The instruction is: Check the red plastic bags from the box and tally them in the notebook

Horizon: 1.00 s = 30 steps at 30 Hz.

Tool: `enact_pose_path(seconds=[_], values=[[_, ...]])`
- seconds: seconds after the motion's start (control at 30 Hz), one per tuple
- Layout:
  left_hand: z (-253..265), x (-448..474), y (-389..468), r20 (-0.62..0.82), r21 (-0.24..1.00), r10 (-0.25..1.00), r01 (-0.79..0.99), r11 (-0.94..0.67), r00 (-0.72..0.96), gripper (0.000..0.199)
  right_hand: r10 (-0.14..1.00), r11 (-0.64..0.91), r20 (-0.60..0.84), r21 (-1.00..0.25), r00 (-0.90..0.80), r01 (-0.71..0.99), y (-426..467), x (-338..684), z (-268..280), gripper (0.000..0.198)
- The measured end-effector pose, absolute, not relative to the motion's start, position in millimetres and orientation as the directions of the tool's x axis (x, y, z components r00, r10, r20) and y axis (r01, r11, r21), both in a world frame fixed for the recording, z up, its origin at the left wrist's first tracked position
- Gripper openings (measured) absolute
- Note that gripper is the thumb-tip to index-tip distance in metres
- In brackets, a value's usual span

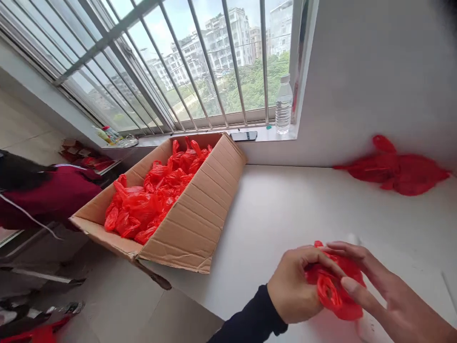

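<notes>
Red bag is held over the table between both hands: left hand curled round its left side, right hand with fingers half-closed about its right. Long axis can't be told. Cardboard box is leftward, left hand nearer.

No text, brand, number or sign can be read. Faint marks on the white item near the red plastic bag are too blurred to make out; pale patches among the stacked packages at far left are too small to tell as labels.
</notes>
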<state>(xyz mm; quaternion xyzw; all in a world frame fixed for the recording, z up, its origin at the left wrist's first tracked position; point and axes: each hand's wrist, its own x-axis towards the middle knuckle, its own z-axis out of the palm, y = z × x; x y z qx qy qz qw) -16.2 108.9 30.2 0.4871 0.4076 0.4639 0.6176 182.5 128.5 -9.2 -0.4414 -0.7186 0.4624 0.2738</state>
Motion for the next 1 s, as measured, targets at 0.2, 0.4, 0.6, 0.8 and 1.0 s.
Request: enact_pose_path(seconds=[0.2, 0.4, 0.6, 0.8, 1.0], values=[[12, -24, 124, 0.354, 0.855, 0.914, 0.326, -0.403, 0.200, 0.035, 0.847, -0.092, -0.211, -0.962, -0.488, 0.256, 146, 169, 23, 0.044], [-14, -26, 128, 0.506, 0.761, 0.845, 0.372, -0.532, 0.173, 0.039, 0.810, -0.055, -0.212, -0.956, -0.546, 0.288, 151, 164, 13, 0.031], [-11, -31, 128, 0.534, 0.711, 0.804, 0.375, -0.595, 0.261, 0.038, 0.871, -0.044, -0.167, -0.963, -0.463, 0.266, 157, 168, 13, 0.022], [-16, -33, 127, 0.554, 0.719, 0.804, 0.364, -0.592, 0.215, 0.030, 0.772, -0.086, -0.144, -0.989, -0.619, 0.122, 156, 170, 13, 0.018], [-11, -30, 124, 0.530, 0.733, 0.787, 0.296, -0.612, 0.315, 0.050, 0.847, -0.102, -0.122, -0.992, -0.518, 0.068, 156, 167, 14, 0.017]])
